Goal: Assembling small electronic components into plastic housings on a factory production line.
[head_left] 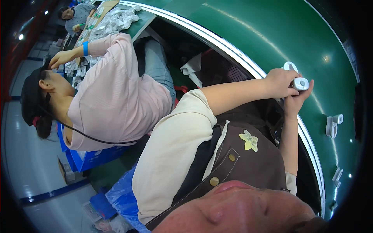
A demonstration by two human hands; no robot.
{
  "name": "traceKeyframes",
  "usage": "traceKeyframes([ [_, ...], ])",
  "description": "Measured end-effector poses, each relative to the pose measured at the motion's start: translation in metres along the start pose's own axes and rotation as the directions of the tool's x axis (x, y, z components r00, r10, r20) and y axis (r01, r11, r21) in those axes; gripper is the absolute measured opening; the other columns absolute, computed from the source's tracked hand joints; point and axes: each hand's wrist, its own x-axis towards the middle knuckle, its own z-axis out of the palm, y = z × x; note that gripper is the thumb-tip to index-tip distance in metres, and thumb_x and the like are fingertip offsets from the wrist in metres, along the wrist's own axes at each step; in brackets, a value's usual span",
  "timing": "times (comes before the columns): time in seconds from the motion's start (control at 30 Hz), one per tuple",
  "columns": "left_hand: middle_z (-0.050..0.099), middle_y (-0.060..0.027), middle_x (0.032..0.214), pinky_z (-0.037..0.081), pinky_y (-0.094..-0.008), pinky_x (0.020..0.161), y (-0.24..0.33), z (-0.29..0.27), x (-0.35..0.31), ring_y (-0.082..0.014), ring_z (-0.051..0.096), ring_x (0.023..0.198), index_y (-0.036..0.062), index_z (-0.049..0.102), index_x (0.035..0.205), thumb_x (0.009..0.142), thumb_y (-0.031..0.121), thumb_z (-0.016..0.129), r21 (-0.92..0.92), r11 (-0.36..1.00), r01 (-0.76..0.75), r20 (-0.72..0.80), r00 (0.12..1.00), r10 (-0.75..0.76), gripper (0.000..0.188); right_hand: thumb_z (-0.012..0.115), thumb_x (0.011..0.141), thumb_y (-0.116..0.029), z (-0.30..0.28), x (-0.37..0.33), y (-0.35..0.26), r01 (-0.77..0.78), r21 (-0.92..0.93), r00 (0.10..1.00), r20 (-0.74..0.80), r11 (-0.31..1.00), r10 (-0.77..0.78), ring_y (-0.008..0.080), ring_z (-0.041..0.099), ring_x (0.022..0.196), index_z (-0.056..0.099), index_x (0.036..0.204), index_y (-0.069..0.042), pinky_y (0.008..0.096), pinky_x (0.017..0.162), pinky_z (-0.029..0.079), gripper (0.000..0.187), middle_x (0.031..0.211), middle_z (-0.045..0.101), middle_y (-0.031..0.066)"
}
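Note:
My left hand (279, 82) reaches across from the left, fingers closed around a small white plastic device (301, 84) with a rounded end and a grey button-like spot. From below, my right hand (294, 103) grips the same device, one finger stretched up along its side. Just beyond the fingers shows a white ring-shaped part (290, 66); I cannot tell whether it belongs to the held device. Both hands are above the near edge of a green work surface (256, 33). My fingers partly hide the device's underside.
Similar white parts (332, 126) lie along the green surface at the right, with more (337, 177) nearer. A metal rail (217, 39) edges it. At left sits a co-worker in pink (112, 97), beside a table heaped with white plastic pieces (116, 19). Blue bins (93, 157) stand behind.

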Motion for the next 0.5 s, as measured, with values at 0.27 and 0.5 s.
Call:
traceKeyframes([
  [0.27, 0.063, -0.0098, 0.086, 0.05, -0.0366, 0.073, -0.024, -0.005, 0.0, -0.0253, 0.061, 0.077, 0.0019, 0.051, 0.117, 0.089, 0.018, 0.053, -0.4, 0.913, -0.086, -0.076, 0.995, 0.061, 0.032, 0.07, 0.09, -0.008, -0.01, 0.004, 0.008, -0.103, 0.18, 0.99, -0.079, 0.978, 0.118, 0.0291, 0.053, 0.121, 0.02, 0.144, -0.006, 0.0422, 0.103, 0.044, 0.074, 0.132, 0.053, 0.0196],
  [0.5, 0.064, -0.0058, 0.09, 0.049, -0.0309, 0.074, -0.074, -0.023, 0.007, -0.0165, 0.058, 0.077, 0.0033, 0.058, 0.103, 0.089, 0.013, 0.062, -0.46, 0.883, 0.09, -0.192, 0.961, -0.198, 0.018, 0.054, 0.1, -0.03, -0.044, 0.004, 0.005, -0.365, 0.878, 0.805, 0.131, 0.311, 0.578, 0.0279, 0.055, 0.121, 0.048, 0.131, -0.006, 0.046, 0.101, 0.047, 0.04, 0.134, 0.054, 0.0156],
])
